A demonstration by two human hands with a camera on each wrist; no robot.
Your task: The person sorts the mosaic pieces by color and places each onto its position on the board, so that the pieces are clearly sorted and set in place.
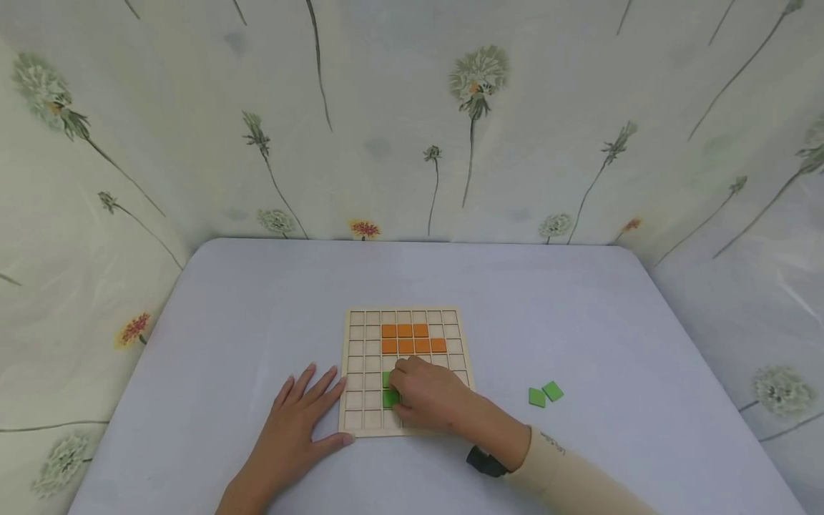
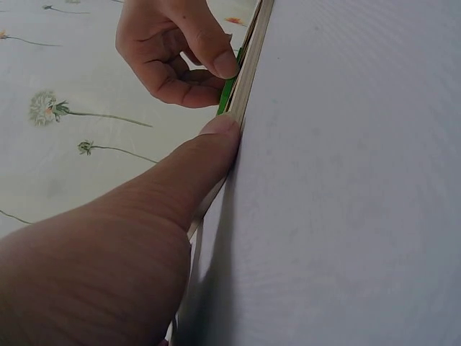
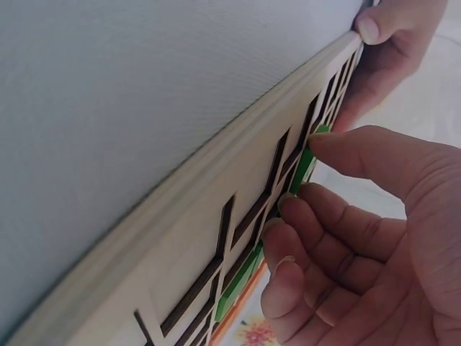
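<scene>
A square wooden grid board (image 1: pixel 356 422) lies on the table. My left hand (image 1: pixel 297 415) is spread at its left side, fingertips by the left edge and thumb (image 2: pixel 209 148) at the near left corner. My right hand (image 1: pixel 430 393) reaches over the board with curled fingers and pinches a green square tile (image 1: pixel 389 399) in a lower cell. In the right wrist view the thumb meets that tile (image 3: pixel 302 169). Just above it lies another green tile (image 1: pixel 385 379), partly covered by the fingers. A further green tile (image 3: pixel 238 288) shows past the fingers in the right wrist view.
Several orange tiles (image 1: pixel 405 345) fill two rows of cells in the board's upper half. Two loose green tiles (image 1: pixel 537 398) lie on the white table (image 1: pixel 611 343) right of the board. A dandelion-printed cloth (image 1: pixel 386 93) surrounds the table's back and sides.
</scene>
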